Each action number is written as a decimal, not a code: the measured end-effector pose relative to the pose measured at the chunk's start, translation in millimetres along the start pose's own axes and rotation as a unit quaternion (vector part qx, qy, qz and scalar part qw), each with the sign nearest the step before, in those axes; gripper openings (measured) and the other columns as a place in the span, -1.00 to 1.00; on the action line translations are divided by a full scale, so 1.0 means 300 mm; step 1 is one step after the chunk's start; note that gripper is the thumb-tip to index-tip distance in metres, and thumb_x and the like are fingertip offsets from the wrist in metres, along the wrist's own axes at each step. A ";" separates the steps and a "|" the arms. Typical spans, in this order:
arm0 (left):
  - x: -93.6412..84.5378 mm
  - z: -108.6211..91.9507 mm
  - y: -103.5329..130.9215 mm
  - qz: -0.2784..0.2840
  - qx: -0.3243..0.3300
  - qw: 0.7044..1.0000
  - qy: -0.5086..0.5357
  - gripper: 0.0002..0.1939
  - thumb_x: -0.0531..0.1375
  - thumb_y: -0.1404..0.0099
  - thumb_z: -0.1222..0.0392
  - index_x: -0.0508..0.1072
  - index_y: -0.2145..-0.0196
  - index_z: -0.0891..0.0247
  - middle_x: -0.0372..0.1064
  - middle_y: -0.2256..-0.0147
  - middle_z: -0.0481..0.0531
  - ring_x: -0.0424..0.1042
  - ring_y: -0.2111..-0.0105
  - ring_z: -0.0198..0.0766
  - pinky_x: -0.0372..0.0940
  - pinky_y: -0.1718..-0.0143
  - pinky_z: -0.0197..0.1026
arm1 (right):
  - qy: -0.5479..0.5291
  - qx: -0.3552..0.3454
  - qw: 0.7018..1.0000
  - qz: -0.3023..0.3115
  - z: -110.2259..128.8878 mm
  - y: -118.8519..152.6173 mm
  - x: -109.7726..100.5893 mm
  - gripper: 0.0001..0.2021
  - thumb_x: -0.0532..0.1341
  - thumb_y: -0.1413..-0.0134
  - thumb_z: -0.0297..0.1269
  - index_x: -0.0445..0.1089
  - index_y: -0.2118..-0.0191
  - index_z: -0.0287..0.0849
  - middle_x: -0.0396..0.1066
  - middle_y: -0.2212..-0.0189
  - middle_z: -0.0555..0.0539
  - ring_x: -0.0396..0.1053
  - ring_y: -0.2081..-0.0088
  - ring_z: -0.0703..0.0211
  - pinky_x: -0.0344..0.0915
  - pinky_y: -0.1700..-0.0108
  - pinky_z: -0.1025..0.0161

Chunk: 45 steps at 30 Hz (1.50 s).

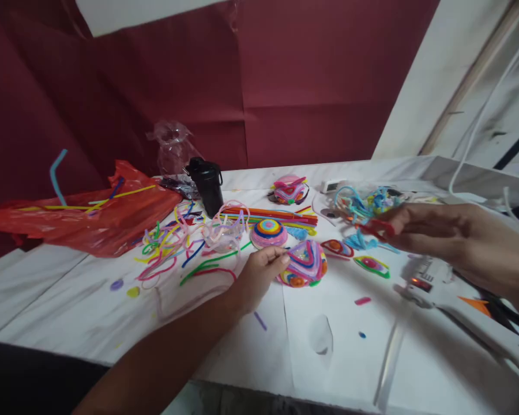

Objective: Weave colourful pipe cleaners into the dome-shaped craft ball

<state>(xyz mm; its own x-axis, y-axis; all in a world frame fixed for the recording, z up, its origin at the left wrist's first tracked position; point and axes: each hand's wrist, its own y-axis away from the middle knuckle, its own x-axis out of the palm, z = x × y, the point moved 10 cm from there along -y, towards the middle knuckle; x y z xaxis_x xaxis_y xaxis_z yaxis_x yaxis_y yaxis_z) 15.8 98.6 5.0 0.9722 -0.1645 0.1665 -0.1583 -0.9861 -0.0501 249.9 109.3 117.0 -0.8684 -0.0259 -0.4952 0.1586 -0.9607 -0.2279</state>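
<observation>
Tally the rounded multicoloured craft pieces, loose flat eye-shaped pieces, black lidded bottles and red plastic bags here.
Rounded multicoloured craft pieces: 3 (left hand one, ringed one, rear one)
Loose flat eye-shaped pieces: 2 (red-edged, green-edged)
Black lidded bottle: 1
Red plastic bag: 1
Total: 7

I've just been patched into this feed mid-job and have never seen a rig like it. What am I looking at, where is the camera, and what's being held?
There's no robot here: these are a person's own bare hands. The one picture comes from a camera worn on their head, looking forward and down. The left hand grips the edge of a colourful decorated piece on the white table. The raised right hand pinches a small red piece, too blurred to identify. Around them lie a striped dome, a bundle of coloured strips, a green-edged eye shape, a black bottle, a red plastic bag and a white tool with a small light.
</observation>
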 end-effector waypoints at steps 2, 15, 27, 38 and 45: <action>-0.002 -0.005 0.001 -0.001 0.003 1.000 -0.004 -0.58 0.39 0.01 -0.13 0.50 0.43 0.31 0.37 0.49 -0.05 0.29 0.44 -0.33 0.18 0.30 -0.25 | -0.041 0.022 0.998 0.032 0.008 0.011 0.049 -0.47 0.44 0.43 0.26 0.42 0.55 -0.14 0.49 0.49 -0.11 0.46 0.38 -0.01 0.32 0.36 0.17; 0.003 -0.007 0.006 0.006 0.016 1.000 0.000 -0.66 0.33 -0.09 -0.06 0.47 0.40 0.31 0.33 0.49 -0.06 0.26 0.44 -0.34 0.15 0.31 -0.24 | -0.065 0.017 0.989 0.135 0.048 0.001 0.331 -0.46 0.38 0.27 0.25 0.54 0.46 -0.23 0.45 0.61 -0.10 0.25 0.59 0.26 0.09 0.66 0.36; 0.021 -0.020 0.026 0.005 -0.006 0.999 0.031 -0.68 0.40 -0.01 0.00 0.54 0.38 0.30 0.44 0.46 0.02 0.41 0.38 -0.21 0.29 0.23 -0.16 | -0.083 0.016 0.995 0.044 0.016 -0.007 0.358 -0.59 0.39 0.24 0.11 0.40 0.59 -0.16 0.32 0.75 0.03 0.22 0.72 0.30 0.12 0.68 0.36; 0.016 -0.012 0.022 -0.001 -0.021 1.000 0.019 -0.71 0.38 0.01 0.04 0.52 0.42 0.31 0.34 0.52 -0.06 0.28 0.46 -0.33 0.14 0.33 -0.23 | -0.099 0.006 0.990 0.097 0.042 -0.003 0.335 -0.44 0.36 0.24 0.30 0.55 0.42 -0.19 0.33 0.66 0.01 0.16 0.63 0.33 -0.01 0.65 0.36; 0.012 -0.006 0.020 -0.005 -0.023 1.000 0.021 -0.75 0.34 0.00 0.08 0.48 0.43 0.31 0.34 0.52 -0.07 0.28 0.46 -0.34 0.11 0.34 -0.24 | -0.090 0.014 0.990 0.111 0.021 -0.002 0.302 -0.42 0.38 0.25 0.30 0.56 0.36 -0.21 0.38 0.59 -0.03 0.20 0.55 0.29 0.12 0.54 0.33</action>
<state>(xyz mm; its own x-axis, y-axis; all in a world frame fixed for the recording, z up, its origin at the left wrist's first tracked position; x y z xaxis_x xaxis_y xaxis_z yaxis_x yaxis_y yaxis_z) 18.0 92.1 7.1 0.9657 -0.1548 0.2084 -0.1574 -0.9875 -0.0041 168.2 105.7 77.7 -0.8835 -0.2845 -0.3722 0.3446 -0.9329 -0.1049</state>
